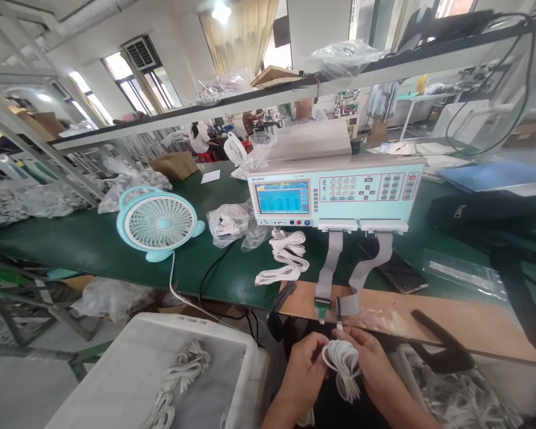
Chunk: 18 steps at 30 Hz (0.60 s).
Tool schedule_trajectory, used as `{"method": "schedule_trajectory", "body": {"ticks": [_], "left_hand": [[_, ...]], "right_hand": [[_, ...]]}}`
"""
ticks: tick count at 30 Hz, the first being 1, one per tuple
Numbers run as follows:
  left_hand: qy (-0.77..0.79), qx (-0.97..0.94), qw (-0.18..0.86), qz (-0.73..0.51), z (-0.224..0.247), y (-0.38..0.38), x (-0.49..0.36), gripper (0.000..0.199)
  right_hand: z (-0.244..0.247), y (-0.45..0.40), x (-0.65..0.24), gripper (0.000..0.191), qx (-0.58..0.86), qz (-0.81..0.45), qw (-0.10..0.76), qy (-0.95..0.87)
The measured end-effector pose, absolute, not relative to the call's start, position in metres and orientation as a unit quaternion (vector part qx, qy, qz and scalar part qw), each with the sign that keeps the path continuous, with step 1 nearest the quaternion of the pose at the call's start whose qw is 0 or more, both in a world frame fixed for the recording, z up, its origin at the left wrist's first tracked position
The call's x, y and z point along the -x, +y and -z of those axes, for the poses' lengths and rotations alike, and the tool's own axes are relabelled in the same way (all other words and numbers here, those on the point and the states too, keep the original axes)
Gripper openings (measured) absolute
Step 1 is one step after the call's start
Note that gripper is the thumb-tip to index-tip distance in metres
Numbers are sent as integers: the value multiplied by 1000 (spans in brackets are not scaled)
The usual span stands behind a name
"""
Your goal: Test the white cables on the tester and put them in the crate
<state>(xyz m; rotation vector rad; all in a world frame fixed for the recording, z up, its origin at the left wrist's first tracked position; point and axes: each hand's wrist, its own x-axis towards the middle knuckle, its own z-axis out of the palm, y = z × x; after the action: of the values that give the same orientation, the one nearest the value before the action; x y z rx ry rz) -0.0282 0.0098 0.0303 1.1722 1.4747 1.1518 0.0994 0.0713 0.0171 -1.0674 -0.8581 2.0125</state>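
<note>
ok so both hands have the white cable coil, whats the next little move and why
Probably lift the coil's free plug up into the small connector hanging on the grey ribbon cables from the tester. Both the left hand and right hand hold the coiled white cable just below that connector, and one end already points up toward it.

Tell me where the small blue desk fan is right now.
In the head view, the blue desk fan stands on the green table, left of the tester, beside a bag of white cables.
</note>
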Motion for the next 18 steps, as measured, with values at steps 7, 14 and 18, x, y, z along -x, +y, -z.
{"method": "schedule_trajectory", "body": {"ticks": [7,14,18], "left_hand": [[566,-556,420,-441,-39,15,41,28],[534,-504,493,-467,-23,24,48,32],[535,-512,491,-458,-28,23,50,25]], "right_hand": [[-19,80,-109,33,355,-794,249,-426],[-39,87,-113,32,273,-796,187,-507],[-27,82,-111,31,294,-828,221,-424]]}}
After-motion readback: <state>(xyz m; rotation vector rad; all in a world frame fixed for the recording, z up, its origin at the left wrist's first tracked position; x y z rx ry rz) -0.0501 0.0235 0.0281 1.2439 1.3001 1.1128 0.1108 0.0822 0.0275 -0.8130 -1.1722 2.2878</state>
